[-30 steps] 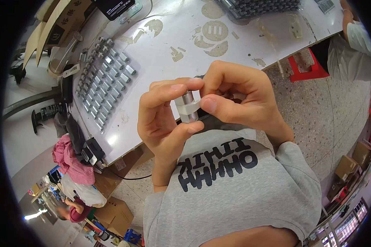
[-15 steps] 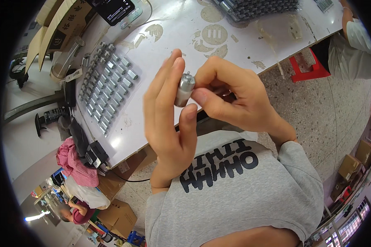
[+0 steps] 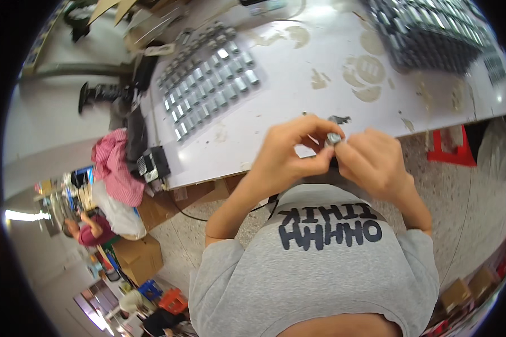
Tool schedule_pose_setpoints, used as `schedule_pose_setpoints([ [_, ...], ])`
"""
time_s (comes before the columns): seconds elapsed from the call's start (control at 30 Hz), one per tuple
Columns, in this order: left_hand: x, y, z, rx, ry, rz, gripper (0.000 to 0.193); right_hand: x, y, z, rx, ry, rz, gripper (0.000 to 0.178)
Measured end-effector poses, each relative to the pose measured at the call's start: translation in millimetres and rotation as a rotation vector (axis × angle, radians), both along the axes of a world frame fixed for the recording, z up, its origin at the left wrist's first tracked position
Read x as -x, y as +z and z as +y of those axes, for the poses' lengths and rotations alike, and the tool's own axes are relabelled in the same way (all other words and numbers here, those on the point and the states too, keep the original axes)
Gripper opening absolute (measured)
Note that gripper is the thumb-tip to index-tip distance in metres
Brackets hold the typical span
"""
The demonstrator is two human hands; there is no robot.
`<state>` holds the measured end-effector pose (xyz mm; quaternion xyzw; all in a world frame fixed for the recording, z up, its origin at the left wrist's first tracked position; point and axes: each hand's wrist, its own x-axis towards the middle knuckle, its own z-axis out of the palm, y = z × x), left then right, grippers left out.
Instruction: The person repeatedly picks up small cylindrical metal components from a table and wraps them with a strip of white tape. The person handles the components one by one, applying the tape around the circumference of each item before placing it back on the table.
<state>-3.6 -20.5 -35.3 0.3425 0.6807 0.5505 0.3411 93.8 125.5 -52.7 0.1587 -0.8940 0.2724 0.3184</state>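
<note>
A small silvery cylindrical electric motor sits between my hands, just past the near edge of the table. The thumb and forefinger of my left hand pinch it from the left. My right hand is curled closed, its fingertips pressed to the motor's right side. Most of the motor's body is hidden by the fingers. On the table to the left, a clear plastic tray carries rows of similar silvery motors.
A tall stack of motor-filled trays stands at the far right of the white table. A black box with a cable sits at the left corner, by a pink checked cloth. A red stool is at right. Other people are in the background.
Both hands have moved down and right in the picture. My left hand, previously stretched upright beside the motor, now pinches it. My view has shifted, so the trays appear elsewhere.
</note>
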Motion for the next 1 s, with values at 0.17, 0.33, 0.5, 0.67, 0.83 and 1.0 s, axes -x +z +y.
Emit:
schedule_pose_setpoints([
  [0.17, -20, -41, -28, 0.072, 0.052, -0.49, 0.02, -3, -33, -15, -0.101, 0.136, 0.007, 0.009],
  [0.33, -24, -52, -26, 0.009, 0.208, -0.583, 0.017, 12, -41, -14, -0.189, 0.191, 0.066, 0.009],
  [0.5, -26, -54, -26, -0.006, 0.245, -0.595, 0.018, 17, -50, -13, -0.223, 0.252, 0.1, 0.01],
  [0.67, -20, -46, -29, -0.103, 0.179, -0.637, 0.019, 7, -48, -13, 0.146, 0.234, 0.017, 0.011],
  [0.83, 86, -33, -54, 0.204, 0.567, 0.817, 0.032, -9, -50, -18, 1.173, 0.179, -0.174, 0.006],
  [1.0, 169, -44, -78, 0.348, 0.694, 0.885, 0.029, -8, -48, -20, 1.605, 0.381, -0.11, 0.016],
])
